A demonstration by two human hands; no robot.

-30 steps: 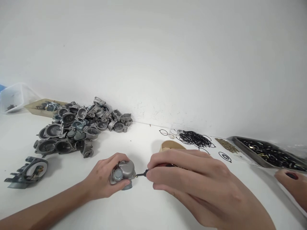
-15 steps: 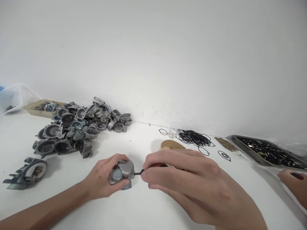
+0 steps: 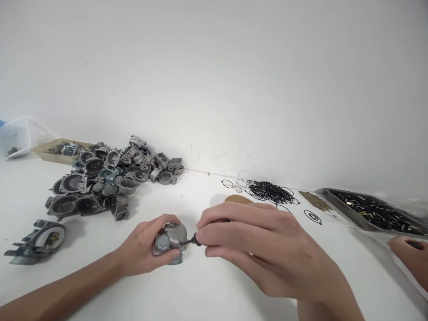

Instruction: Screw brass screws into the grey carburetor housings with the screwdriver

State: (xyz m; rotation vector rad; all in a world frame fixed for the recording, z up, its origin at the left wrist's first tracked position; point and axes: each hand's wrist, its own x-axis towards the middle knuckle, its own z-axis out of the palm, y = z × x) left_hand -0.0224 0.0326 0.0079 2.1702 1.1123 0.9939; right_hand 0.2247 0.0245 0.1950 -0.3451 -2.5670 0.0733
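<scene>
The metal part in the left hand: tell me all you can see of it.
The metal part is a small grey casting, dull like cast aluminium, with a rounded, bowl-like body and a lighter round cap facing the camera. It sits low on the white table, held by the left hand, whose fingers wrap its top and left side. The thin black tool, pinched in the right hand, meets its right side. Its underside and back are hidden.

Dull cast metal on a smooth white table (image 3: 207,290).
The small casting (image 3: 170,240) and the pile of housings (image 3: 107,178) are grey matt metal; the tool (image 3: 194,241) tip looks black plastic, the rings (image 3: 269,192) black rubber.
</scene>
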